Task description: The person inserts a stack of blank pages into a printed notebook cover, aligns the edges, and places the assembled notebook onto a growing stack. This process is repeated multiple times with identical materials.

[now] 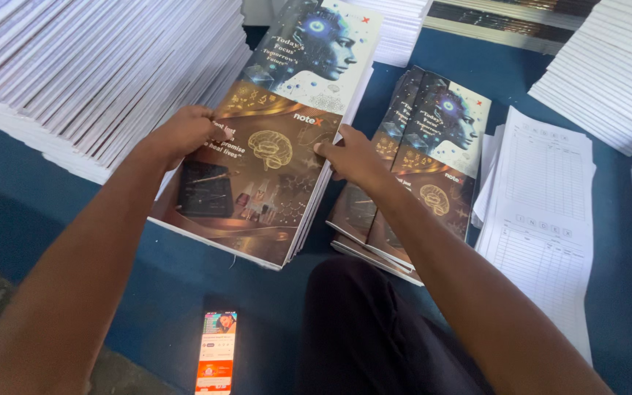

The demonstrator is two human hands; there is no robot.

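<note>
At centre frame, a stack of printed notebook covers point(257, 157) is steadied on the blue floor mat point(170, 281): its left edge is clasped by the left hand point(184, 132), its right edge pinched by the right hand point(352, 157), seemingly so that the sheets are squared.

Both hands rest on a stack of printed covers point(272, 146): left hand point(184, 132) at its left edge, right hand point(352, 157) at its right. A phone point(217, 352) lies nearer, loose forms point(543, 219) right.
</note>
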